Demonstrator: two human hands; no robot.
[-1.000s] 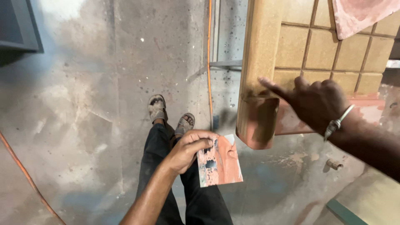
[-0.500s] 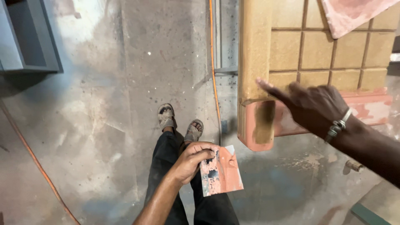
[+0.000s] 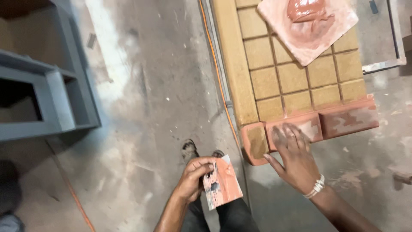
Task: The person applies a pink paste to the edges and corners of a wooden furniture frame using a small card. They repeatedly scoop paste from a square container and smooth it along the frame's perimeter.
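A grey metal frame (image 3: 64,103) stands on the left of the floor. The left hand (image 3: 194,178) grips a flat scraper (image 3: 223,184) smeared with pink paste, low down by the legs. The right hand (image 3: 296,157) lies open and flat on the pink edge of the wooden panel (image 3: 274,68). A square board (image 3: 307,28) with paste sits on top.

Card in left hand (image 3: 195,182): salmon-pink card (image 3: 223,182), grey smears | panel under right hand (image 3: 296,157): tan grid panel (image 3: 292,77), pink-coated edge | slab beyond: pink slab (image 3: 309,25), red paste.
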